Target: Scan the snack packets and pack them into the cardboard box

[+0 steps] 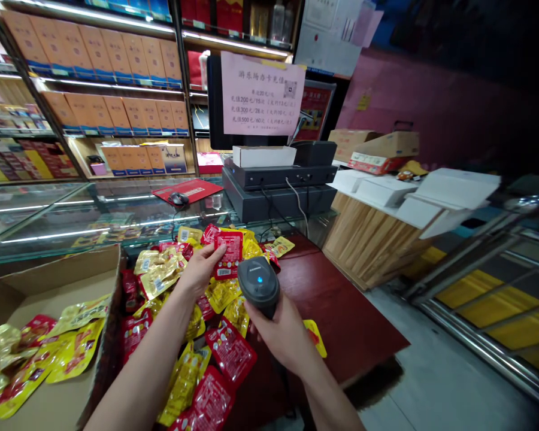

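Observation:
My left hand point(203, 268) pinches a small red snack packet point(229, 255) by its left edge, its printed back and barcode turned towards me. In my right hand point(281, 329) is a dark grey barcode scanner point(259, 283) with a blue light lit on top. The scanner's head is close beside the packet's lower right. Below both hands spreads a pile of red and yellow snack packets, among them a red packet point(231, 352) and a yellow packet point(184, 380). A cardboard box point(49, 266) at the left holds several more yellow, gold and red packets.
The packets lie on a dark red wooden table point(341, 299) against a glass counter point(94, 206). On the counter are a mouse point(178, 198) and a cash register unit point(278, 191) with cables. White boxes point(386, 191) and a metal railing point(489, 323) stand at the right.

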The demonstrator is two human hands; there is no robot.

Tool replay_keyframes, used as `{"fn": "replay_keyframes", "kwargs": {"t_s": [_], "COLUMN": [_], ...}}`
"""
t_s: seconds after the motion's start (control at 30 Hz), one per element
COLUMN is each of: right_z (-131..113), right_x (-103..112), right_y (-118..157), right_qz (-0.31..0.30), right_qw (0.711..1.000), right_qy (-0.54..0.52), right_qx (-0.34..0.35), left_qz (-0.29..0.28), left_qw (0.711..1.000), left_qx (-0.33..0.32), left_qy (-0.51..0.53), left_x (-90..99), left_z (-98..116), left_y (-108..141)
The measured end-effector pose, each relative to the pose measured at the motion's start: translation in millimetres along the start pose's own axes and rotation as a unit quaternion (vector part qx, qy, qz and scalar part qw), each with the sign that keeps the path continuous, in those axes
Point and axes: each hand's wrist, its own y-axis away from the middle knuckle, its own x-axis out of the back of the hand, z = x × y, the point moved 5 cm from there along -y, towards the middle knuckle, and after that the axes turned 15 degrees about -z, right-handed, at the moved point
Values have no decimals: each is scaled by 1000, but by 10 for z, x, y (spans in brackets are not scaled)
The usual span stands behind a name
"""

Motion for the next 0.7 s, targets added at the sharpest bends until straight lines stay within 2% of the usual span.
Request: {"fn": "replay_keyframes", "kwargs": {"t_s": [0.17,0.33,0.5,0.7], "right_z": [-4,120,218,211], "right_x": [-126,-255,-363,-370], "right_y": [-38,-57,-39,-44], "right_qz": [-43,-69,-76,-74], "right_qw": [999,997,996,997], "right_qy": [33,30,36,34], "right_qx": [-1,-6,-12,-8], "left_qz": [48,79,88,79], "left_qw": [998,990,990,991], "left_qx": [-27,-90,-81,-77], "left_qy": [-39,-74,-69,-70], "left_x": [81,105,112,110], "left_z": [95,249,254,230], "left_y": [33,61,70,73]}}
